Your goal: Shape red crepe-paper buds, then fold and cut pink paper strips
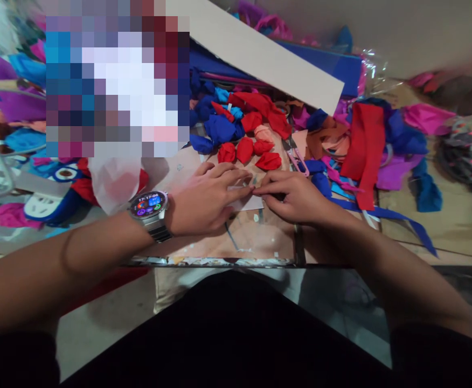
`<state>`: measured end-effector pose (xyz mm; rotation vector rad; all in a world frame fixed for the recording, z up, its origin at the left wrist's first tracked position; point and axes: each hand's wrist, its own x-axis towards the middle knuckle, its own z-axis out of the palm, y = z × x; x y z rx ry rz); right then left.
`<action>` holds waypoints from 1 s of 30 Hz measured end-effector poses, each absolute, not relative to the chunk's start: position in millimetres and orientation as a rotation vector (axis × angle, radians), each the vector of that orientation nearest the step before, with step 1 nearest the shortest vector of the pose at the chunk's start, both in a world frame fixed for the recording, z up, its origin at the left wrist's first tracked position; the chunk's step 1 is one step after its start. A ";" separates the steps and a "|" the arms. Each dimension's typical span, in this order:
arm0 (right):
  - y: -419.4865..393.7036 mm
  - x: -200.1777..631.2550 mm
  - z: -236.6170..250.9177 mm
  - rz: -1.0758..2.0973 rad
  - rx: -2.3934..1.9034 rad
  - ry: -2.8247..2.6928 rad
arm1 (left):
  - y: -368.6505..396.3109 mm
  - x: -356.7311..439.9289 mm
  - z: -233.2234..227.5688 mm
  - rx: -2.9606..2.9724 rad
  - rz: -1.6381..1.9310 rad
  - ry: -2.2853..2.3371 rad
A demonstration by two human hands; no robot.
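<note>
My left hand [206, 196], with a watch [149, 207] on its wrist, lies flat on a pale piece of paper [249, 200] on the worktop. My right hand [295, 196] meets it fingertip to fingertip and presses the same paper down. Both hands rest on the paper rather than gripping it. Just beyond the fingers sit several small red crumpled paper buds [246, 151], with blue crumpled pieces [217, 129] behind them.
A long white card strip [260, 54] lies diagonally at the back over blue sheets [341, 64]. A red paper strip [365, 145], purple, orange and blue scraps crowd the right. Scissors with pink handles [296, 156] lie by the buds. A clear plastic bag [112, 180] sits left.
</note>
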<state>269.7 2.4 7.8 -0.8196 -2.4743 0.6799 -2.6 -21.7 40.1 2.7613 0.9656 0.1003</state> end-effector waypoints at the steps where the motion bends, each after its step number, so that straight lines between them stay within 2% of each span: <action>1: 2.4 269.7 7.9 0.674 -0.818 -2.478 | -21.8 -2.8 39.8 2.766 0.094 0.965; 30: 6.6 272.6 13.8 0.697 -0.823 -2.447 | -20.3 -2.7 42.4 2.788 0.058 0.973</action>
